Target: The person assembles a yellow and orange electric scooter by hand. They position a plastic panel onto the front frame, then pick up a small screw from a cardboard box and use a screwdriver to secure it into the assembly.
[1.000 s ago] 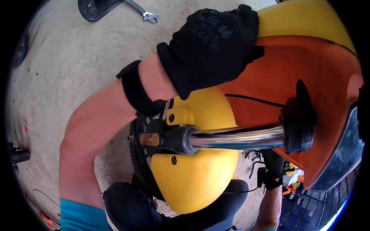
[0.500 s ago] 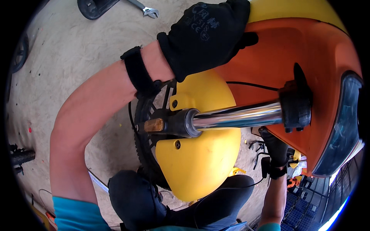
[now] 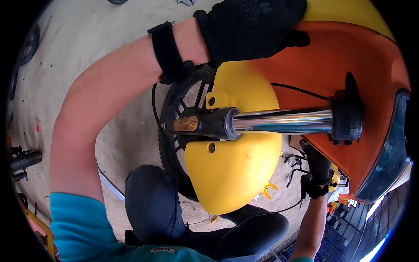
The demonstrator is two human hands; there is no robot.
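I see my left hand, gloved black, laid flat at twelve o'clock on the orange panel, where it meets the yellow fender; its grip is spread, closed on nothing. The chrome bar runs from nine to three across the middle, its amber tip pointing at nine, below that hand. My right hand sits at four, under the panel, well apart from the bar; I cannot tell whether its grip holds anything. The wheel stands behind the fender. No containers show.
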